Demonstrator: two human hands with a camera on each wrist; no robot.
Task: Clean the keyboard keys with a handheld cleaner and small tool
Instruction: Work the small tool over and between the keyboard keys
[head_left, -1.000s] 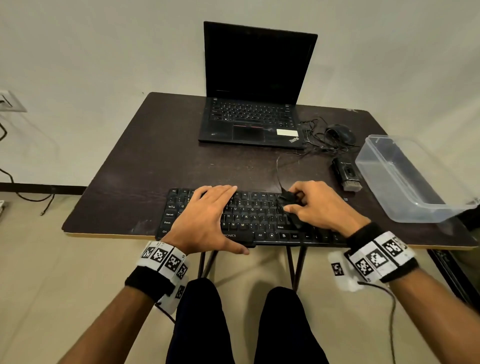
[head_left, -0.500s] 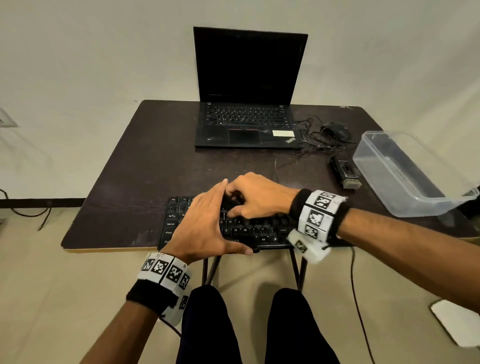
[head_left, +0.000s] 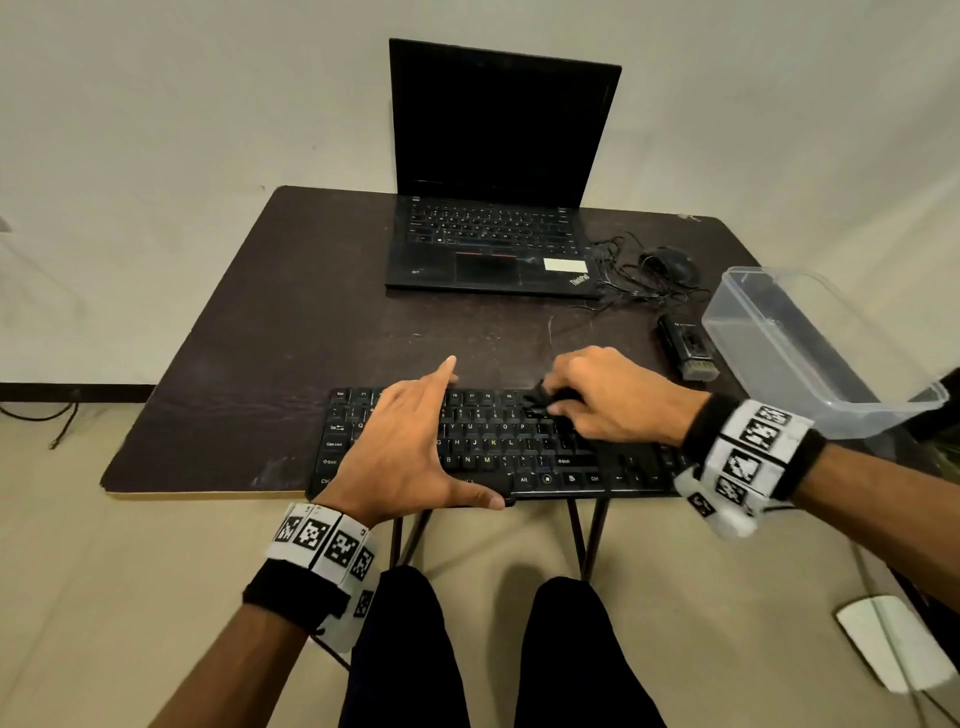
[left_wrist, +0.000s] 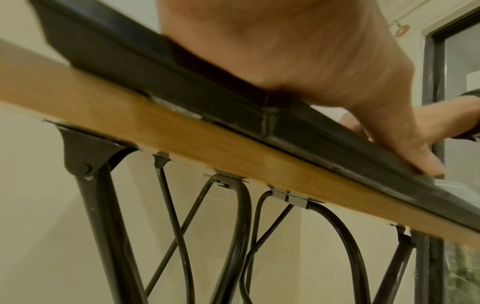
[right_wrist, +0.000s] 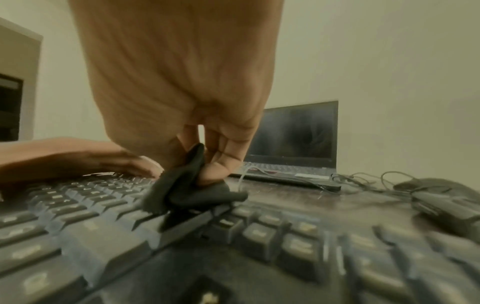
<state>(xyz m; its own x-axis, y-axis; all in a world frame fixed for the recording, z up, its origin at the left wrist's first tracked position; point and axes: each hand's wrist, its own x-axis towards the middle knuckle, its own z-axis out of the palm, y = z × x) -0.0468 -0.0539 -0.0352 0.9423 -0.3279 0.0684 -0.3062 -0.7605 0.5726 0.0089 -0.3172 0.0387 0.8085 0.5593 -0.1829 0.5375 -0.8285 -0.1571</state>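
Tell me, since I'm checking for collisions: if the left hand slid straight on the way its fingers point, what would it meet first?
Probably bare table beyond the keyboard; the left hand points left of the laptop.

black keyboard (head_left: 498, 441), black cloth (right_wrist: 187, 185), dark-brown table (head_left: 291, 312)

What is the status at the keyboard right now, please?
Left hand flat, steadying keyboard. Right hand pinching black cloth against upper key rows. Nothing in the way.

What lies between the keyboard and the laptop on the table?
In the head view, only bare tabletop and a thin cable lie between the keyboard and the laptop.
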